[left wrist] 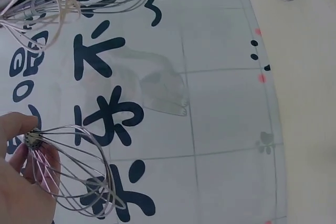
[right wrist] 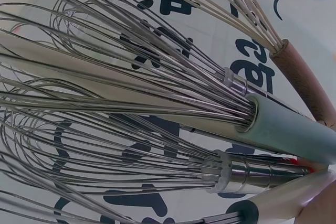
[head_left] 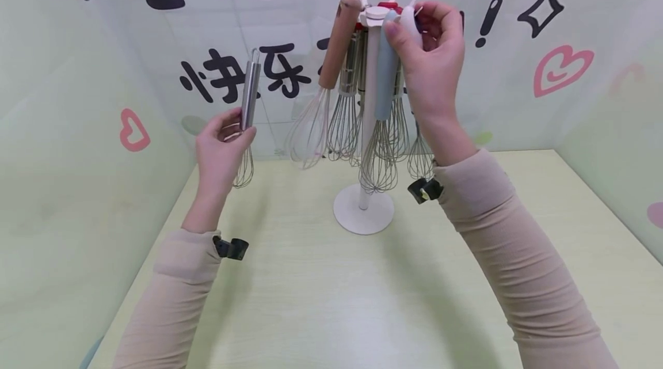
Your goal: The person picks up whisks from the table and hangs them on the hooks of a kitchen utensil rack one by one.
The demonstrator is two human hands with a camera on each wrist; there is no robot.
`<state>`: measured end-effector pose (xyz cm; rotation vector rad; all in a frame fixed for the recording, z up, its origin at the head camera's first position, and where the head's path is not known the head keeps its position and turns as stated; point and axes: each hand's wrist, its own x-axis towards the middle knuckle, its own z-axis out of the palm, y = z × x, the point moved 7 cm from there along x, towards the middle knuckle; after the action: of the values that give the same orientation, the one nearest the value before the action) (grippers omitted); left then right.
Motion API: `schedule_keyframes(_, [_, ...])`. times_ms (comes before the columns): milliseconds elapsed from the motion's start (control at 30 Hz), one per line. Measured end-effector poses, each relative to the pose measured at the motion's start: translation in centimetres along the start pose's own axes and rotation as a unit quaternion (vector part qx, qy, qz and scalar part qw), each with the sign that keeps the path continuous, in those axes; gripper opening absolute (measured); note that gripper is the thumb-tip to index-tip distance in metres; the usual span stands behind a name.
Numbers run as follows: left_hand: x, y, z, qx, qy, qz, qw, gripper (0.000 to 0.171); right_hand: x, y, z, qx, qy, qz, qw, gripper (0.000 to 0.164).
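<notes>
My left hand [head_left: 223, 144] holds a small whisk with a shiny metal handle [head_left: 251, 90], upright and loop end up, its wires [left wrist: 79, 171] pointing down below my fingers. At the top of a white rack, my right hand [head_left: 437, 69] pinches the white handle [head_left: 409, 21] of a whisk between thumb and fingers. The thumb lies over the upper end of a light blue whisk handle [head_left: 384, 78] beside it. In the right wrist view the white handle [right wrist: 283, 198] runs next to the blue one [right wrist: 289, 135]; most of that hand is outside this view.
Several more whisks hang around the rack, among them one with a brown wooden handle [head_left: 340, 41] tilted outward on the left and metal-handled ones [head_left: 349, 69]. The rack's round white base [head_left: 364, 222] stands on a pale table [head_left: 300, 300]. A printed backdrop [head_left: 513, 104] rises behind.
</notes>
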<state>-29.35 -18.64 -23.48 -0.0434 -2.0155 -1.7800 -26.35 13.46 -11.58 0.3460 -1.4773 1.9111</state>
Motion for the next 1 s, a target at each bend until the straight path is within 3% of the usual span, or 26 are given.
schedule_keyframes(167, [-0.6, 1.2, 0.7, -0.009, -0.005, 0.019, 0.9998, 0.043, -0.5, -0.6, 0.3, -0.013, 0.01, -0.001, 1.0, 0.037])
schedule_keyframes(433, [-1.3, 2.6, 1.3, -0.061, -0.007, 0.034, 0.9975, 0.042, -0.8, -1.1, 0.5, -0.027, 0.02, -0.006, 0.999, 0.037])
schedule_keyframes(667, [-2.4, 4.2, 2.1, -0.039, -0.025, 0.056, 0.9973, 0.042, -1.1, -1.5, 0.6, -0.045, 0.024, -0.004, 0.999, 0.035])
schedule_keyframes(1000, [-3.9, 6.1, 3.8, -0.053, -0.061, 0.085, 0.9931, 0.043, -1.2, -1.3, 0.7, -0.045, 0.017, -0.01, 0.999, 0.041])
